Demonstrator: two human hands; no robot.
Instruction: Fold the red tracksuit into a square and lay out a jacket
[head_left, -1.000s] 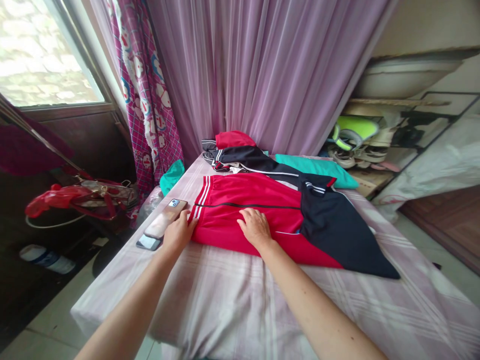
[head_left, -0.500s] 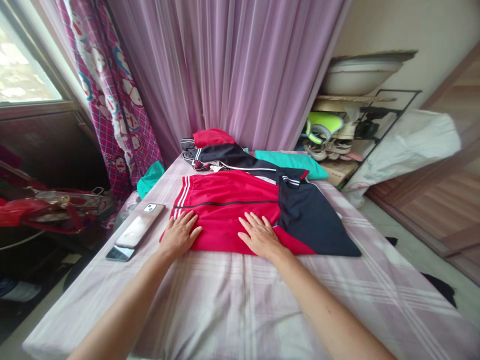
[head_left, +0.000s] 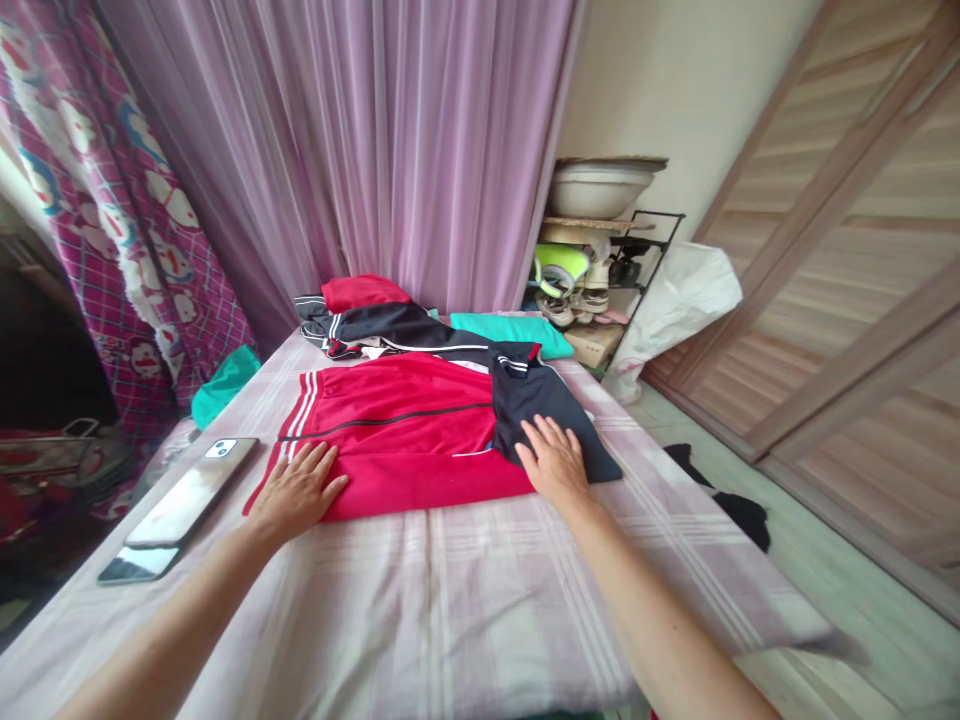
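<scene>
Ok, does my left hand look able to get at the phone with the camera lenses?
Probably yes: your left hand lies flat on the red-and-navy garment, with the phone just beside it and only checked cloth between.

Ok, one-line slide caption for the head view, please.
Left hand on red, right hand on navy: a two-tone garment lying on plaid cloth, a phone nearby.

From my remote seat I read this as a room in a home, going by the lilac curtain (head_left: pixel 442 130), the cartoon-print curtain (head_left: pixel 124 220) beside it, the wooden doors (head_left: pixel 832 270), the rack (head_left: pixel 660 214) with shoes (head_left: pixel 555 312) and a basin (head_left: pixel 604 190), and the plaid cloth (head_left: pixel 480 600).
</scene>
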